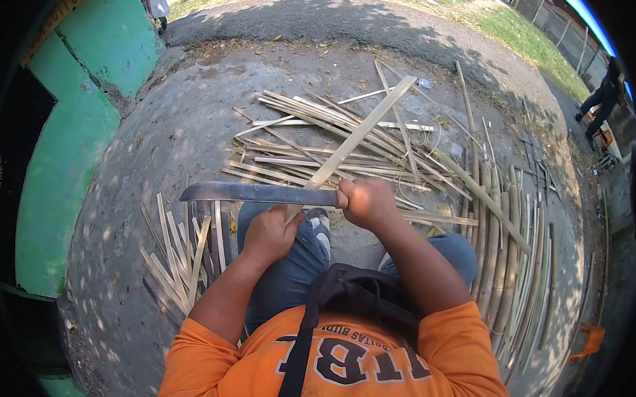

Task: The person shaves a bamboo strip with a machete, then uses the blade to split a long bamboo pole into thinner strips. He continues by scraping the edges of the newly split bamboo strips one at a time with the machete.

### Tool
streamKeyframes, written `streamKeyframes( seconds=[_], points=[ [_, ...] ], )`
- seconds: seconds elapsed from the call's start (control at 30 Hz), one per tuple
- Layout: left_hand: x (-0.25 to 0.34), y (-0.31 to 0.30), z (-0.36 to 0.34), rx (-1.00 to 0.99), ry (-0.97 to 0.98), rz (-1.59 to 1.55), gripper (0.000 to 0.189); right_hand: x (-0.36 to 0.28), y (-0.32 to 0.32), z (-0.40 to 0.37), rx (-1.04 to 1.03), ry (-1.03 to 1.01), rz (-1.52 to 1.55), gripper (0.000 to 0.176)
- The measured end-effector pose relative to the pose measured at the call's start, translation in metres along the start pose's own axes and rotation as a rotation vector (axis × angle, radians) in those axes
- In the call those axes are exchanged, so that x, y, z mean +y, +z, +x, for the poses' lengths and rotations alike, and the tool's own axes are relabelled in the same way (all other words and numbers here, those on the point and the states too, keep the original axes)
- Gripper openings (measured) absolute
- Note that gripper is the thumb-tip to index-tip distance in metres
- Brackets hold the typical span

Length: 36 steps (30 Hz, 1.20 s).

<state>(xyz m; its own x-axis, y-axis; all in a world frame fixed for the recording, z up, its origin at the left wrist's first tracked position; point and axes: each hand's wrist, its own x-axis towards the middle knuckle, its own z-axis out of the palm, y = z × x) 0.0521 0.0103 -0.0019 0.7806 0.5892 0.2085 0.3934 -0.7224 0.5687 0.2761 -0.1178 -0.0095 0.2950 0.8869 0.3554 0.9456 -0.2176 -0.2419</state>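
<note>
My right hand (368,202) is closed round the handle of a machete (255,192), its dark blade pointing left across my knees. In my left hand (270,235) I grip the near end of a split bamboo strip (361,135), which slants up and away to the right. The blade crosses the strip just above my left fist. Beyond my hands lies a loose pile of bamboo strips (315,118) on the ground.
More cut strips (176,256) lie beside my left leg. Long bamboo poles (498,248) are heaped on the right. A green wall (58,172) stands at left, and a person (602,101) is at far right. An orange object (588,341) sits low right.
</note>
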Motion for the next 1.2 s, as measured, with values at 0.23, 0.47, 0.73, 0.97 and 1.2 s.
streamKeyframes(
  seconds=[0.23,0.47,0.73,0.97,1.2],
  points=[
    [0.003,-0.003,0.001,-0.056,-0.027,0.046,0.033,0.05,-0.023,0.007,0.076,0.335,0.008,0.014],
    [0.009,-0.003,0.002,-0.049,-0.033,0.011,0.032,0.006,-0.016,-0.002,0.042,0.116,0.088,0.014],
    [0.005,-0.009,-0.003,-0.02,-0.011,-0.033,0.029,0.058,-0.006,0.011,0.15,0.269,0.021,0.014],
    [0.006,-0.003,-0.003,-0.017,-0.019,-0.004,0.03,0.047,-0.029,0.006,0.165,0.349,0.044,0.016],
    [0.002,-0.002,0.002,-0.057,-0.014,0.029,0.031,0.001,-0.009,-0.001,-0.077,0.054,0.041,0.014]
  ],
)
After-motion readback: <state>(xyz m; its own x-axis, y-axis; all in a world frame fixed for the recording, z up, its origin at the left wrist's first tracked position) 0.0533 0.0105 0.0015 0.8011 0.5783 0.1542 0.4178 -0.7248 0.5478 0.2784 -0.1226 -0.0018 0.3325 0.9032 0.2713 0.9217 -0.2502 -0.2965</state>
